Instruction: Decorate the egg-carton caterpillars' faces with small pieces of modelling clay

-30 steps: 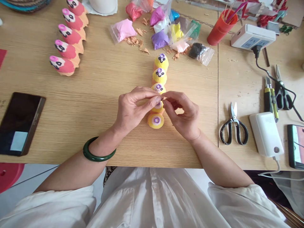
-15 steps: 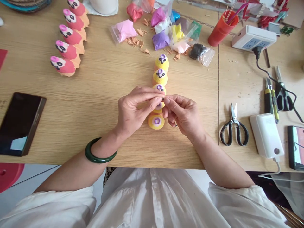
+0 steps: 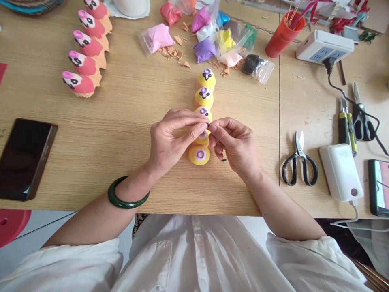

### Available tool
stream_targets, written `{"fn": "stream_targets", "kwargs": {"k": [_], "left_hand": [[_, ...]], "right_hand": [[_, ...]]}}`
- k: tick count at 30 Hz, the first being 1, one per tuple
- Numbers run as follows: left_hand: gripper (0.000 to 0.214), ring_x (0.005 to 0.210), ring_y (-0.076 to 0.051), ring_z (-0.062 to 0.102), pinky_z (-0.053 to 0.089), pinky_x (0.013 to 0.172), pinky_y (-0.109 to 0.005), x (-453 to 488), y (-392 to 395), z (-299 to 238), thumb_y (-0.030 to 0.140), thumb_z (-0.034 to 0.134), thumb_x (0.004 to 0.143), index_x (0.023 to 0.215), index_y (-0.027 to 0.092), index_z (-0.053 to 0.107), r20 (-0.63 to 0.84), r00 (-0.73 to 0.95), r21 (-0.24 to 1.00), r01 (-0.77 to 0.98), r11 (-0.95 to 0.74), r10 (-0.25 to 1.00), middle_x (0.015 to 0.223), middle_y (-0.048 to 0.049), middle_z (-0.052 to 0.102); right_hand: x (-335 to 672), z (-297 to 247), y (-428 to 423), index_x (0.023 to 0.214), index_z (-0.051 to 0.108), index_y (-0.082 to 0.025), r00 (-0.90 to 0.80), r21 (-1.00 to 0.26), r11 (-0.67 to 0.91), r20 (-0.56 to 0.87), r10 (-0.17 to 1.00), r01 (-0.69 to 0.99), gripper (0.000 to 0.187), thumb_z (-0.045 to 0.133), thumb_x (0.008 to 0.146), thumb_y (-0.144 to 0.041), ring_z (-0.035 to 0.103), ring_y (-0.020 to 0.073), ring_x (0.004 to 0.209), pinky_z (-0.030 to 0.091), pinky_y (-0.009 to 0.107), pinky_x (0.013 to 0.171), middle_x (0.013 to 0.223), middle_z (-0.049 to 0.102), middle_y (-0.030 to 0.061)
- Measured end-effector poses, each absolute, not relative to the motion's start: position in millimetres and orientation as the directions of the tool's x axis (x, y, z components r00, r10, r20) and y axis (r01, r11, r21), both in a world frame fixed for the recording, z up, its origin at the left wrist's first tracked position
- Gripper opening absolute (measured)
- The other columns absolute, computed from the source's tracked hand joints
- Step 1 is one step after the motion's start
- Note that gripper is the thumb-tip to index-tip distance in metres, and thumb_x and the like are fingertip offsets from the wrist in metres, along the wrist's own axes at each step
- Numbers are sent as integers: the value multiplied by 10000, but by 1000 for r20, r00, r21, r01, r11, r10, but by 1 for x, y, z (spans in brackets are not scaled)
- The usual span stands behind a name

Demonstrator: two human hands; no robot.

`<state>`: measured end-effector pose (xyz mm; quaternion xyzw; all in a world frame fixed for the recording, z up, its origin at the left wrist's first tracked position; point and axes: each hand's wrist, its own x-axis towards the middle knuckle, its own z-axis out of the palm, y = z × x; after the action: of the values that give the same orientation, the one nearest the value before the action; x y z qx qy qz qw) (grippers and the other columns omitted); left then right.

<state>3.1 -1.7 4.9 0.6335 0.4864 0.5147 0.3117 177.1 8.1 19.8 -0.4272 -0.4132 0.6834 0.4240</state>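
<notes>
A row of yellow cone figures (image 3: 203,97) with purple and black faces runs down the middle of the wooden table (image 3: 130,101). My left hand (image 3: 173,136) and my right hand (image 3: 235,142) meet fingertip to fingertip just above the fourth figure, partly hiding it. Both pinch a tiny dark bit that is too small to name. The nearest figure (image 3: 199,155) shows a purple disc with no black marks. A small black speck (image 3: 223,160) lies on the table under my right hand. A green bangle (image 3: 126,198) circles my left wrist.
Pink-red cone figures (image 3: 83,52) line the far left. Bags of coloured clay (image 3: 209,38) lie at the back, a red cup (image 3: 281,38) and power strip (image 3: 323,46) beside them. Black scissors (image 3: 299,162), a white charger (image 3: 340,172) and cutters (image 3: 354,117) sit right; a phone (image 3: 24,156) left.
My right hand has turned and closed in toward the left fingertips, dropping a little lower. The left hand has barely shifted. The figures stay where they were.
</notes>
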Motion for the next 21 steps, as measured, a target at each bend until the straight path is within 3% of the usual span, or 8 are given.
{"fn": "stream_targets", "kwargs": {"k": [11, 17, 21], "left_hand": [[138, 1150, -223, 736, 606, 1080, -442, 3, -1, 1, 441, 775, 985, 1075, 370, 852, 333, 43, 914, 231, -334, 942, 1167, -1, 823], [88, 1110, -227, 744, 617, 1047, -436, 2, -1, -1, 412, 805, 962, 964, 334, 847, 326, -7, 923, 220, -317, 945, 1055, -5, 813], [186, 1008, -217, 750, 643, 947, -417, 3, -1, -3, 473, 863, 896, 886, 296, 807, 277, -51, 949, 167, -266, 959, 975, -11, 784]], "right_hand": [[177, 18, 9, 823, 687, -200, -313, -910, -334, -251, 916, -245, 452, 915, 774, -587, 434, 52, 443, 377, 196, 376, 613, 637, -46], [178, 17, 10, 789, 685, -185, -342, -903, -360, -271, 900, -235, 454, 882, 807, -594, 453, 52, 451, 393, 187, 387, 615, 643, -41], [179, 15, 10, 831, 698, -189, -305, -903, -338, -254, 918, -266, 396, 871, 839, -545, 477, 55, 468, 410, 178, 407, 616, 628, -50]]}}
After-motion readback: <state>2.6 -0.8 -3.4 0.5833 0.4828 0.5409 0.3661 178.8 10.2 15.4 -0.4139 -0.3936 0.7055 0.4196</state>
